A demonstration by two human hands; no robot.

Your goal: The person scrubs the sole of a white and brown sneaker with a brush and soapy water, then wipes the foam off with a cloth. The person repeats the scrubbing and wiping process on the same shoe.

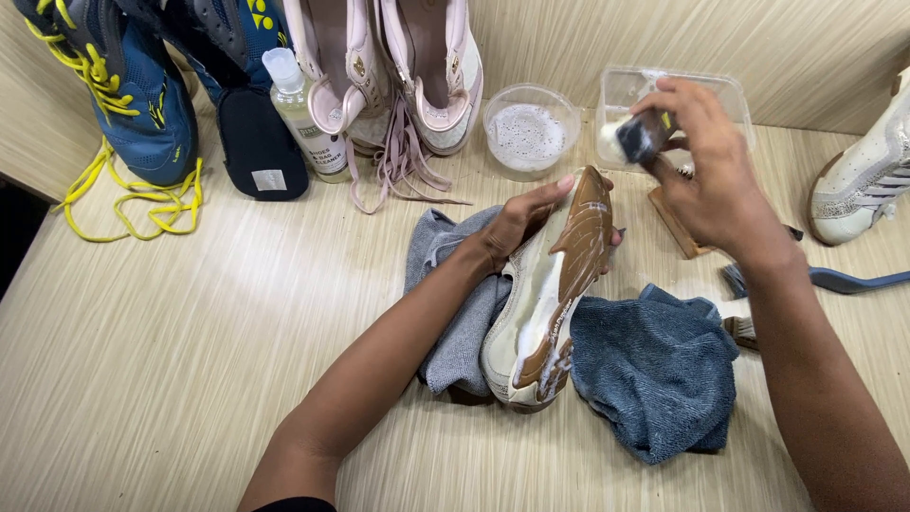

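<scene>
My left hand (517,223) grips a white sneaker (545,303) near its toe and holds it on its side, brown sole facing right, with white foam along the edge. The shoe rests on a grey cloth (455,303) and a blue towel (654,374). My right hand (706,175) is raised above and to the right of the shoe. It holds a small dark brush (640,136) with white foam on its end, near the clear plastic tub (725,90).
A round bowl of foamy water (529,128) stands behind the shoe. At the back are pink sneakers (398,66), a cleaner bottle (305,114), blue sneakers with yellow laces (123,95), and a dark insole (258,142). Another white sneaker (867,180), a wooden brush (678,223) and a blue-handled brush (834,280) lie right.
</scene>
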